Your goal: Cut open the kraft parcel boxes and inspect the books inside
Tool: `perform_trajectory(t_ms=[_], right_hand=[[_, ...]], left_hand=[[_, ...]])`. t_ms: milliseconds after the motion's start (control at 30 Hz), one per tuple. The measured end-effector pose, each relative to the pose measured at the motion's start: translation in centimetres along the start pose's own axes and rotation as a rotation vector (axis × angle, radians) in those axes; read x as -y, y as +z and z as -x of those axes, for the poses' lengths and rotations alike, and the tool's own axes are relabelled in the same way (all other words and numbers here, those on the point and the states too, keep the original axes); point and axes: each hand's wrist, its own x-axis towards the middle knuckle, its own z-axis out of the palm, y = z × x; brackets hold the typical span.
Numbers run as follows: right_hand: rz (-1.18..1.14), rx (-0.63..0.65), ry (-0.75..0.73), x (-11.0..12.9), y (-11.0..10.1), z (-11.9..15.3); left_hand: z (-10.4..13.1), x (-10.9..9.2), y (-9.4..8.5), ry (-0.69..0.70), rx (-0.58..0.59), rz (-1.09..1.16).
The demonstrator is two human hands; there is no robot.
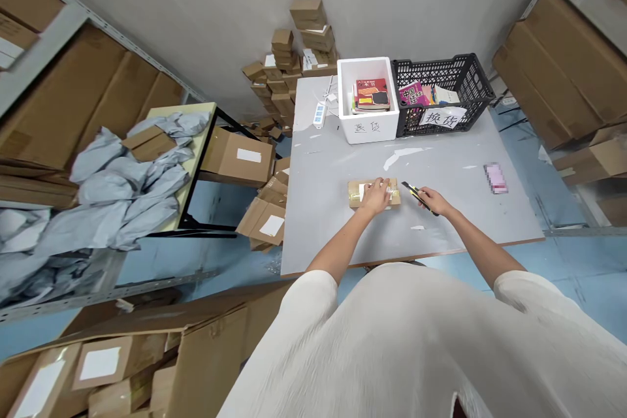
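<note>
A small taped cardboard box (pixel 353 195) with a white label lies flat on the grey table (pixel 318 228). My left hand (pixel 376 196) is laid over its middle, with fingers bent across the top, holding it against the tabletop. Part of the label and tape is hidden under that hand. Just right of the box, my right hand (pixel 433 200) is closed around a black and yellow utility knife (pixel 419 197). The knife's front end points up and left, near the box's right end but apart from it.
At the table's back stand a white foam box (pixel 368 127) and a black plastic crate (pixel 443 119), both holding books. A power strip (pixel 320 115) lies left of them, a pink pixelated item (pixel 496 178) at right. Cartons, shelving and grey mailing bags (pixel 122 183) surround the table.
</note>
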Motion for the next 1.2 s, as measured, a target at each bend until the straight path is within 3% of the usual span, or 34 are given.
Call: perform_trajectory(t_ms=[100, 233, 400, 667, 967, 1200], right_hand=[[0.137, 0.001, -0.101, 0.6, 0.0, 0.5], [0.426, -0.031, -0.285, 1.0, -0.1, 1.0], [0.615, -0.058, -0.293, 1.1, 0.0, 0.9], [0.645, -0.043, -0.294, 1.4, -0.2, 0.3], [0.658, -0.133, -0.301, 0.8, 2.1, 0.0], [0.704, -0.125, -0.297, 0.8, 1.2, 0.2]], left_hand=[[-0.9, 0.4, 0.2, -0.043, -0.035, -0.003], [-1.9, 1.0, 1.0, -0.041, 0.016, 0.001], [-2.7, 1.0, 1.2, -0.045, 0.056, 0.035], [-1.9, 0.5, 1.6, -0.014, 0.004, 0.021], [-1.3, 0.3, 2.3, -0.048, -0.001, 0.045], [-0.8, 0.2, 2.4, -0.050, -0.007, 0.038]])
